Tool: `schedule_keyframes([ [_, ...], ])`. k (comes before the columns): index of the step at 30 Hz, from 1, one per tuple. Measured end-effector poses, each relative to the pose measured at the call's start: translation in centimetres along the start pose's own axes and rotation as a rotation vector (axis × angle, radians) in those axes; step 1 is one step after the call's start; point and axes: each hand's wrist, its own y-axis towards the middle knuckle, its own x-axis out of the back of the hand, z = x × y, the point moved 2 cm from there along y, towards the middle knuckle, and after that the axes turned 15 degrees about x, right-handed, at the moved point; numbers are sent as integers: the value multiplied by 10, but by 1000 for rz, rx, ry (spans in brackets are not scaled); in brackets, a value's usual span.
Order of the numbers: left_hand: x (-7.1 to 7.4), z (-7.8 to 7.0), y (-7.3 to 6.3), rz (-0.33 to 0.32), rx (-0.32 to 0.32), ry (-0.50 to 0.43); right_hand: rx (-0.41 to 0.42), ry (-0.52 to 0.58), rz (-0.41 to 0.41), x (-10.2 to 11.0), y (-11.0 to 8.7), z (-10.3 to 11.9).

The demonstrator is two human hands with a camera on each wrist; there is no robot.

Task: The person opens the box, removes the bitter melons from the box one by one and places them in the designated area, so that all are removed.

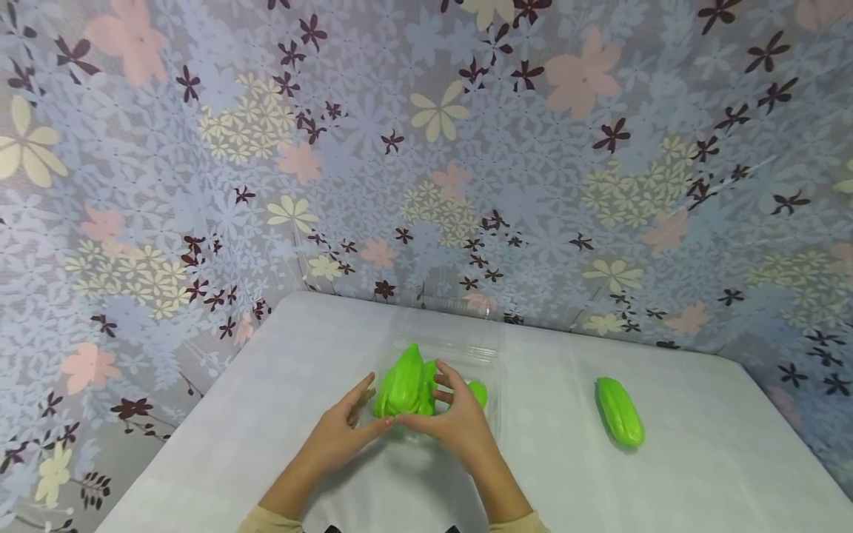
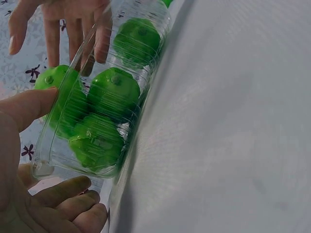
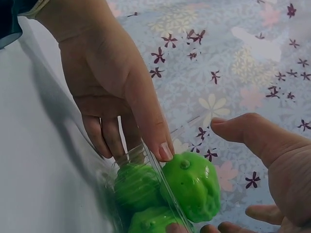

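A clear plastic box [image 2: 53,145] on the table contains several glossy green, lobed vegetables that look like toy peppers, the topmost one [image 1: 403,385] rising above its rim. My left hand [image 1: 340,437] is at the box's left side. Its thumb touches the top vegetable [image 3: 192,187] by the rim, while the other fingers lie outside the box wall. On the other side, my right hand [image 1: 460,426] spreads over the box with loosely bent fingers, and its thumb stands apart from the top vegetable in the right wrist view. Both thumbtips come close together at the near side.
One more green vegetable [image 1: 621,413], long and ribbed, lies by itself on the white-covered table [image 1: 553,474] to the right. The box's clear lid [image 1: 446,326] stands open towards the back. A flower-patterned wall covering [image 1: 506,222] rises behind the table.
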Motion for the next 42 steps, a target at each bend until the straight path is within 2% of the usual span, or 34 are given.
schedule_keyframes([
  [9,1,-3,-3,18,-9,-27,-4,-51,9,-10,8,-1],
  [17,1,-1,0,8,-9,-1,-11,-133,14,-16,14,-2],
  [26,0,2,1,2,-5,0,18,-203,8,-27,22,-7],
  [33,-2,3,3,5,-18,0,27,-209,-31,-27,20,-5],
  [42,-1,2,2,9,-7,3,11,-154,-55,-26,17,-5],
])
